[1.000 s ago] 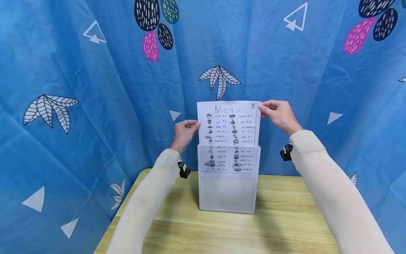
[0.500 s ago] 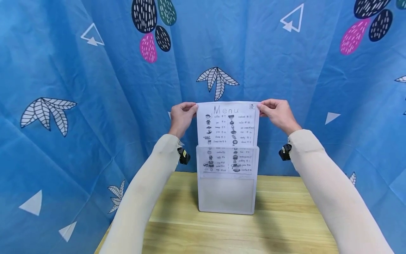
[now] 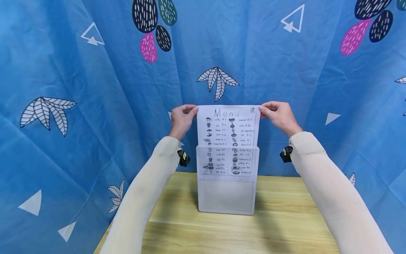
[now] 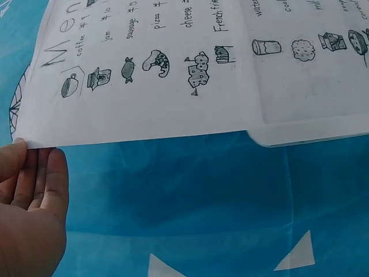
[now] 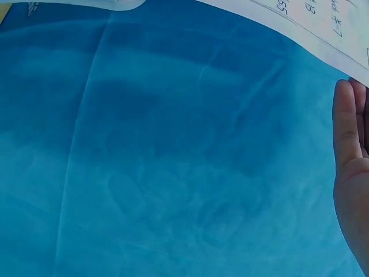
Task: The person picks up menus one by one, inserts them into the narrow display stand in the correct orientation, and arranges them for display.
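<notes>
A white paper menu (image 3: pixel 222 127) with small drawings and handwritten words stands upright in the head view. Its lower part is inside a clear, frosted-looking sign holder (image 3: pixel 226 197) that stands on the table; the upper part sticks out above the holder's top edge. My left hand (image 3: pixel 183 120) pinches the menu's top left corner between thumb and fingers, also seen in the left wrist view. At the top right corner, my right hand (image 3: pixel 280 115) pinches the paper. In the right wrist view the thumb of that hand is out of frame.
The light wooden table (image 3: pixel 272 225) carries the holder near its back edge. Close behind hangs a blue patterned curtain (image 3: pixel 272 53), which also runs along the left side.
My left hand has gone up from the menu's left edge to its top corner. Over the last half second both hands and the menu have moved down slightly, deeper into the holder.
</notes>
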A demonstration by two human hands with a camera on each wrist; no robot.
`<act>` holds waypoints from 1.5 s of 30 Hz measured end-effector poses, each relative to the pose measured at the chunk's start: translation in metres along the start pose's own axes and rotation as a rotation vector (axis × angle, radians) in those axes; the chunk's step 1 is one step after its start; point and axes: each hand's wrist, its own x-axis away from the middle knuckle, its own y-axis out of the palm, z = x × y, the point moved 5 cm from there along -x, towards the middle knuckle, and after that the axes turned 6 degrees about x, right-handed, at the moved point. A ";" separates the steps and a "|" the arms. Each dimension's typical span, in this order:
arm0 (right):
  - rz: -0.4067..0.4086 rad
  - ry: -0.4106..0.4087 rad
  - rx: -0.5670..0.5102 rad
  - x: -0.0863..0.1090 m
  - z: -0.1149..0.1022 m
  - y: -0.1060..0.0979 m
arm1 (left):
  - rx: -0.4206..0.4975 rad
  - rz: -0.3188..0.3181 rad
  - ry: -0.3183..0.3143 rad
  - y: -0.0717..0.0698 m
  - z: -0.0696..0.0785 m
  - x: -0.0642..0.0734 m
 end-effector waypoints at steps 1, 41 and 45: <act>-0.001 0.000 0.002 0.000 0.001 0.000 | 0.003 -0.002 0.002 0.000 -0.001 0.001; -0.034 0.016 0.028 0.016 0.030 0.021 | -0.043 -0.042 -0.023 -0.001 -0.036 0.018; -0.029 0.013 0.027 0.017 0.031 0.023 | -0.047 -0.036 -0.016 -0.001 -0.040 0.020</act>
